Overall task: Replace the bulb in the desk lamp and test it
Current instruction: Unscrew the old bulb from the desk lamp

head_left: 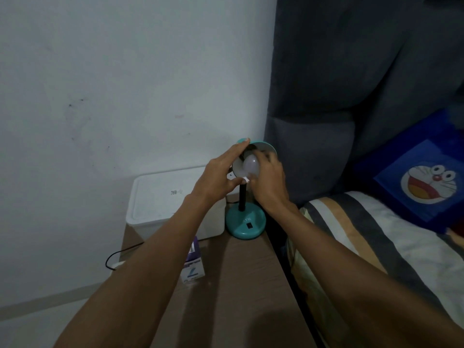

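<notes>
A small teal desk lamp stands at the back right of the wooden bedside table, its round base [244, 223] carrying a black switch and a black stem. My left hand [221, 175] grips the rim of the teal shade [270, 148], which is tilted toward me. Inside the shade sits a white bulb [251, 164], unlit. My right hand [268, 183] has its fingers wrapped around the right side of the bulb. The socket behind the bulb is hidden. A purple and white bulb box [193, 264] stands on the table under my left forearm.
A white lidded plastic box [160, 197] sits at the table's back left, against the white wall. A black cable [118, 254] loops off the table's left edge. On the right are a grey upholstered headboard [351, 96], a striped bedsheet [376, 234] and a blue cartoon pillow [426, 177].
</notes>
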Tool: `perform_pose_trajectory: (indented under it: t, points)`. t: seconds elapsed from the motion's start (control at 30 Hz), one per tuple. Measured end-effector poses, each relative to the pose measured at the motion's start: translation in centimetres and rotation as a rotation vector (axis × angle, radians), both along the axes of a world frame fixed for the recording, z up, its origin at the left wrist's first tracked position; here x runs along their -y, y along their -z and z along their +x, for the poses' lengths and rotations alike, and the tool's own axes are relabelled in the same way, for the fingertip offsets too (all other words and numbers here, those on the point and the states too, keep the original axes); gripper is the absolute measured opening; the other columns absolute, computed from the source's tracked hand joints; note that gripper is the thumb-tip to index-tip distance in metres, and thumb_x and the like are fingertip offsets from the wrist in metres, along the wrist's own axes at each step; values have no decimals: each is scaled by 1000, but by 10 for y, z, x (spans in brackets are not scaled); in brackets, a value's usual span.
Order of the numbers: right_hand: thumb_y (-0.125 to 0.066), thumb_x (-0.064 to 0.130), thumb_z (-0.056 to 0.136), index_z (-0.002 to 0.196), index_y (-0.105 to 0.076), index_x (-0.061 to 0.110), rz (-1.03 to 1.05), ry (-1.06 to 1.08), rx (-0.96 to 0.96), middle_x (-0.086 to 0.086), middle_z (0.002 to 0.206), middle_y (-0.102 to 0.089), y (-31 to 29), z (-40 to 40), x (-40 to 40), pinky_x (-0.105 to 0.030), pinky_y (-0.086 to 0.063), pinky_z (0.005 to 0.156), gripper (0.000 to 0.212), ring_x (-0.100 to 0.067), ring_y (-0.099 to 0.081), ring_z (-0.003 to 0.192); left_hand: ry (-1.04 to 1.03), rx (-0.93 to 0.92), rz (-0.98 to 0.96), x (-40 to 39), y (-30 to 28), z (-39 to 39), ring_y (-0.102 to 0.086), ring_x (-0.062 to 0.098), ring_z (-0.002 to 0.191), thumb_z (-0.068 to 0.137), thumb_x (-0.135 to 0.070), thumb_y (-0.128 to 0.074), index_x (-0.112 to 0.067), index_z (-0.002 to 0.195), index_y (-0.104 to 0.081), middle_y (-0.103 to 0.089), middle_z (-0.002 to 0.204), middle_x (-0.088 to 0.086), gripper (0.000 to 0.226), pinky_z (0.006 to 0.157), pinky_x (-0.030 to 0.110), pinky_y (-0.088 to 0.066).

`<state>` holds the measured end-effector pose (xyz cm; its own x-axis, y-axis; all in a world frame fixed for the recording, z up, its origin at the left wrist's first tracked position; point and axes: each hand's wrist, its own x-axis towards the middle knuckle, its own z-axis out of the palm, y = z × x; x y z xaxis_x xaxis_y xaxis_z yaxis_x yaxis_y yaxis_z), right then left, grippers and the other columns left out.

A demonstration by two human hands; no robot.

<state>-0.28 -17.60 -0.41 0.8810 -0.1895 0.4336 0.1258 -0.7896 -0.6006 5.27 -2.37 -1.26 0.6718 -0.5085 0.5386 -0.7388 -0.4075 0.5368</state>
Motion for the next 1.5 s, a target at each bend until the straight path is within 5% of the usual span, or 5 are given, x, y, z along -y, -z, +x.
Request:
perform_pose_trajectory:
  t: [0.47, 0.67, 0.87, 1.27, 1.5]
  points:
    - [-71, 22, 87, 139, -51, 13, 163, 27, 0, -13, 136, -51, -2, 0, -3, -33, -49, 93, 57, -27, -56, 118, -8, -24, 1, 1, 0, 2, -42, 16, 150, 81, -5, -88, -21, 163, -33, -41, 165, 1, 100, 114, 40, -50]
    - [-71, 14, 87, 137, -56, 18, 120, 8, -32, -13, 137, -50, -6, 3, -2, -35, -48, 98, 52, -31, -55, 120, -18, -25, -4, -1, 1, 1, -42, 13, 149, 79, -3, -89, -22, 163, -33, -40, 165, -1, 103, 110, 25, -50]
    - [-76, 27, 85, 138, -50, 11, 269, 90, -54, -14, 135, -55, -7, 5, -7, -38, -52, 94, 61, -28, -58, 118, -6, -19, 0, 2, 1, 2, -41, 15, 151, 79, 0, -88, -21, 163, -33, -40, 165, 1, 102, 115, 42, -48]
    - [-73, 30, 89, 130, -56, 10, 303, 116, -102, -14, 126, -62, -7, 4, -7, -37, -55, 89, 49, -31, -64, 110, 2, -10, -5, 1, 2, 2, -44, 15, 148, 81, -3, -88, -21, 163, -33, -41, 164, 0, 100, 112, 34, -51]
    - [-64, 9, 91, 137, -58, 23, 279, 101, -69, -11, 129, -61, -8, 3, -11, -32, -52, 91, 48, -27, -62, 113, 12, -8, -17, 1, 0, 1, -43, 5, 144, 79, 0, -88, -19, 162, -34, -40, 163, -6, 101, 107, 18, -49]
